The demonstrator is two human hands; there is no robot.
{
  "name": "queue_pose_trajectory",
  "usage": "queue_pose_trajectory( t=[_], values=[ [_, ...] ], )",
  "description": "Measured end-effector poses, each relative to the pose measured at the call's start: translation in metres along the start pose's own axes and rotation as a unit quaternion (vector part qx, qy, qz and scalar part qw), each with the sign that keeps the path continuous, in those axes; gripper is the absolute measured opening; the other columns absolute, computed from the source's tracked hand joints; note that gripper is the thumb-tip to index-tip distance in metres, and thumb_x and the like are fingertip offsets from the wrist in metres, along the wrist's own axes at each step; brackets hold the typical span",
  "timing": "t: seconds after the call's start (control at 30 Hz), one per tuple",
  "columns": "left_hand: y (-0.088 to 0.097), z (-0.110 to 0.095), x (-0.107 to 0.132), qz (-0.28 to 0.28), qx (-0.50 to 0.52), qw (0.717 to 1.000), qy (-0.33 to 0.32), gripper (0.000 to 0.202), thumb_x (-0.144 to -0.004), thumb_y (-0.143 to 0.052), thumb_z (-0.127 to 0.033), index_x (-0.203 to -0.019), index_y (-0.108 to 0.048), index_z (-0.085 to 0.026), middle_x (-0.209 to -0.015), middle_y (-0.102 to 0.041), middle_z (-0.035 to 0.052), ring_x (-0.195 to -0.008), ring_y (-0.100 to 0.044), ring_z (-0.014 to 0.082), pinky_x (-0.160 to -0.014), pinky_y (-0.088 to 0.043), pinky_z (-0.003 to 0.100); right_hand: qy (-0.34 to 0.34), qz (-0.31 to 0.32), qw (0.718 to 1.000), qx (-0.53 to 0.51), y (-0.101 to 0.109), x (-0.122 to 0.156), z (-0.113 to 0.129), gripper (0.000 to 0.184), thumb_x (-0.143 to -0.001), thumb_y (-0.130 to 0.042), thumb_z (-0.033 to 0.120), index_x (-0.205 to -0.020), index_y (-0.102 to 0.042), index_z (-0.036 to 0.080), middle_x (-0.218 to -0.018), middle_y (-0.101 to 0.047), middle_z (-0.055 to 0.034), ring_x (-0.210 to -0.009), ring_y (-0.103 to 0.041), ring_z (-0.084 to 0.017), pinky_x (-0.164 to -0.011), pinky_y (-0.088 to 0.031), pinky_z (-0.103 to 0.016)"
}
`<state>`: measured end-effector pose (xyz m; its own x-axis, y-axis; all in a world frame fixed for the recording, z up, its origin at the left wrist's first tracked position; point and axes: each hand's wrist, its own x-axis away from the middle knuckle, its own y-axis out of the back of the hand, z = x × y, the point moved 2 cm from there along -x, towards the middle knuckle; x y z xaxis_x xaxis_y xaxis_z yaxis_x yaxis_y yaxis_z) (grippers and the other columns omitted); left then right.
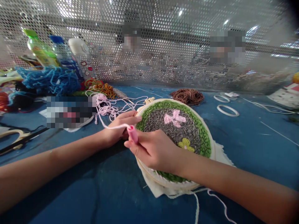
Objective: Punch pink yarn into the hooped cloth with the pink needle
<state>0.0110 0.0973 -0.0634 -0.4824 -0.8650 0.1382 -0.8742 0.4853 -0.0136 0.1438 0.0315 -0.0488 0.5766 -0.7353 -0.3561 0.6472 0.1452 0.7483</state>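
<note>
A round wooden embroidery hoop [163, 100] lies tilted on the table, holding cream fabric [221, 155] worked with green and grey yarn loops, a pink flower [174, 118] and a yellow flower [185, 145]. My left hand [119, 129] grips the hoop's left rim. In my right hand [154, 151] is a pink punch needle [132, 134], its tip hidden against the fabric. Pale pink yarn [107, 107] runs from the needle to a loose tangle beside the hoop.
On the blue table lie scissors [18, 141], a blue yarn heap [50, 81], brown yarn [188, 96] and white rings [227, 110]. Several bottles [40, 48] stand at the back left, before a perforated metal screen [149, 31]. Blurred figures show behind it.
</note>
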Motion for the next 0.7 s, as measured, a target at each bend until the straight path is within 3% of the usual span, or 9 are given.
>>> queue_pose_trajectory(
  t=[0.17, 0.27, 0.37, 0.5, 0.7],
  values=[
    [0.0, 0.005, -0.001, 0.037, 0.018, 0.999, -0.005, 0.025, -0.081, -0.059, -0.031, -0.064, -0.044, -0.019, -0.051, -0.034, -0.0058, -0.04, -0.026, 0.0054, -0.036, -0.017, 0.02, -0.063, 0.008, 0.988, -0.138, 0.003, -0.002, -0.003, 0.03, -0.093, -0.044, 0.035, -0.069, -0.048, 0.018, -0.056, -0.043, 0.0043, -0.052, -0.04, -0.009, -0.053, -0.032, -0.025],
    [-0.001, 0.006, -0.002, 0.044, 0.001, 0.999, 0.019, 0.025, -0.082, -0.057, -0.035, -0.066, -0.047, -0.019, -0.048, -0.032, -0.0068, -0.037, -0.024, 0.0051, -0.035, -0.015, 0.019, -0.081, -0.054, 0.954, -0.283, 0.003, 0.002, -0.009, 0.029, -0.093, -0.046, 0.038, -0.071, -0.046, 0.018, -0.06, -0.04, 0.0045, -0.053, -0.036, -0.008, -0.049, -0.032, -0.023],
    [-0.002, 0.004, -0.002, 0.045, -0.008, 0.999, 0.028, 0.025, -0.083, -0.054, -0.038, -0.069, -0.048, -0.019, -0.046, -0.031, -0.0074, -0.036, -0.024, 0.0049, -0.034, -0.016, 0.017, -0.073, -0.104, 0.924, -0.36, 0.001, 0.006, -0.013, 0.025, -0.092, -0.049, 0.037, -0.076, -0.048, 0.018, -0.062, -0.039, 0.0052, -0.05, -0.034, -0.007, -0.046, -0.032, -0.022],
    [-0.004, 0.003, -0.001, 0.038, -0.026, 0.998, 0.031, 0.027, -0.083, -0.053, -0.039, -0.067, -0.047, -0.019, -0.045, -0.032, -0.0072, -0.035, -0.025, 0.0049, -0.034, -0.017, 0.016, -0.062, -0.155, 0.916, -0.365, 0.001, 0.007, -0.016, 0.025, -0.093, -0.048, 0.04, -0.078, -0.048, 0.02, -0.06, -0.037, 0.0051, -0.049, -0.035, -0.008, -0.043, -0.032, -0.022],
    [-0.004, 0.002, -0.001, 0.031, -0.04, 0.998, 0.031, 0.026, -0.083, -0.053, -0.041, -0.069, -0.048, -0.02, -0.047, -0.032, -0.0076, -0.036, -0.026, 0.0058, -0.034, -0.018, 0.017, -0.023, -0.165, 0.943, -0.288, 0.005, 0.009, -0.009, 0.021, -0.094, -0.046, 0.037, -0.081, -0.05, 0.021, -0.061, -0.043, 0.0035, -0.053, -0.041, -0.01, -0.048, -0.038, -0.024]
  ],
)
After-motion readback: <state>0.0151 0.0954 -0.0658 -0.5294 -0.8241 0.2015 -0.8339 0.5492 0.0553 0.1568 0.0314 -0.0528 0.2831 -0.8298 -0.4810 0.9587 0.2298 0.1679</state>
